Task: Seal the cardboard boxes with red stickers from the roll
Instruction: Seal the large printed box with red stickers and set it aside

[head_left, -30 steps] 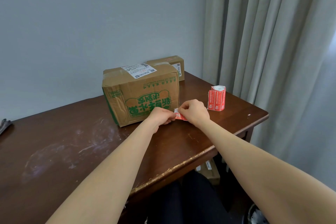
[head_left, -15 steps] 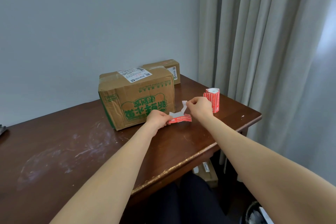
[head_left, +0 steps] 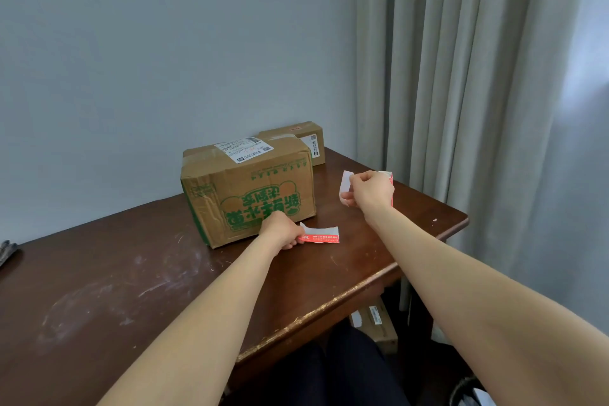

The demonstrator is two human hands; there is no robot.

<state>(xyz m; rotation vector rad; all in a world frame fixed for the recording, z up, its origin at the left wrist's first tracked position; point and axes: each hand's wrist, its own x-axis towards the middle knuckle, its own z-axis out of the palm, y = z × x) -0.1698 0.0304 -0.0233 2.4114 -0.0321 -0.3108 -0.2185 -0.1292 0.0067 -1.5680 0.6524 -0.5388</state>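
Dark wooden tabletop point(head_left: 131, 273): scuffed with pale marks, front edge chipped. Large box point(head_left: 250, 194) stood toward the back, small box point(head_left: 306, 142) just behind it to the right. Roll point(head_left: 391, 180) near right edge, mostly hidden. Grey object point(head_left: 6, 250) at far left edge.

The big box point(head_left: 247, 191) sits on the table point(head_left: 99, 290). The small box point(head_left: 296, 132) is behind it. The sticker point(head_left: 321, 237) is just in front, the roll point(head_left: 391, 188) off to the right.

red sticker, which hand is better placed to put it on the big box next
Probably the left. The left hand pinches the red sticker right in front of the large cardboard box. The right hand is off to the side and busy holding the white backing strip.
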